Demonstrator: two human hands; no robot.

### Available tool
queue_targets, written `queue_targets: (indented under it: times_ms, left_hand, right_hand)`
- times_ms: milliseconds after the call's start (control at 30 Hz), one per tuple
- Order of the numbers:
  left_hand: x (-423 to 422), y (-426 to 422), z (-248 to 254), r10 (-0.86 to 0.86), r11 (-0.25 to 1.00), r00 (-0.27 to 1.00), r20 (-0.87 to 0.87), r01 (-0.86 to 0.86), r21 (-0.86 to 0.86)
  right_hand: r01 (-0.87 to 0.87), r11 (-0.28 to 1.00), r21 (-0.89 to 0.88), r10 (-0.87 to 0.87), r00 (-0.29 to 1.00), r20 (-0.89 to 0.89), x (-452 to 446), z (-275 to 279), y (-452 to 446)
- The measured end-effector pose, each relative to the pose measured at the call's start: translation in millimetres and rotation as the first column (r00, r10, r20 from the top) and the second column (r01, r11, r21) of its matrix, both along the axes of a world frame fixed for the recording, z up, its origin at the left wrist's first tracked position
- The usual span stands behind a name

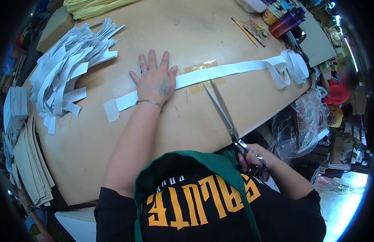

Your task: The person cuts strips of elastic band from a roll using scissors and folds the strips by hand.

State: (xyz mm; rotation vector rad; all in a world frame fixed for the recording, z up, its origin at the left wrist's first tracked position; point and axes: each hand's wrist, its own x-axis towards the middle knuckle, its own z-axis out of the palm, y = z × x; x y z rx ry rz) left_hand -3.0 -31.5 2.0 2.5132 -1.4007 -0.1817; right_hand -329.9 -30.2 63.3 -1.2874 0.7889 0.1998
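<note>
Capped bottle (281, 26) — beyond white strip (227, 71)

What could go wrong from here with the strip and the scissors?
The scissors in the right hand stand slightly open, so a hurried cut might come out crooked. The left hand lies flat on the white strip; if it slips, the strip could shift. The loose coil sits near the edge of the table and might slide off.

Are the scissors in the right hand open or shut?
Slightly open: the scissors in the right hand show two blades parting toward their tips, with tabletop visible between them.
</note>
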Motion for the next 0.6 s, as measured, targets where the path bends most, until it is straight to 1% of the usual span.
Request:
queue_targets:
  times_ms: [67,200,300,400,500,600]
  left_hand:
    - [0.0,0.4,-1.2,0.002,1.000,1.000,0.008,-0.002,0.004]
    - [0.0,-0.1,-3.7,0.005,1.000,0.999,0.033,-0.005,-0.001]
    - [0.6,0.1,-4.4,0.005,1.000,0.999,0.044,-0.005,-0.006]
    - [0.6,-0.5,-4.5,0.003,1.000,0.999,0.054,-0.003,-0.003]
    - [0.3,-0.3,-5.1,0.002,1.000,0.998,0.056,-0.002,-0.003]
    - [0.4,-0.3,-5.4,0.004,1.000,0.999,0.048,-0.004,-0.005]
  right_hand:
    - [-0.087,0.996,-0.027,0.086,0.995,-0.050,-0.3,-1.9,9.5]
    - [-0.034,0.999,0.004,0.034,0.994,-0.100,5.0,-11.4,11.7]
    - [-0.006,1.000,-0.019,0.004,0.992,-0.124,18.2,-7.9,11.4]
    - [0.051,0.999,0.004,-0.050,0.988,-0.149,29.5,-8.1,12.1]
    - [0.061,0.998,-0.004,-0.061,0.980,-0.187,41.8,-2.4,12.0]
    - [0.128,0.992,-0.021,-0.129,0.974,-0.185,51.1,-0.8,11.4]
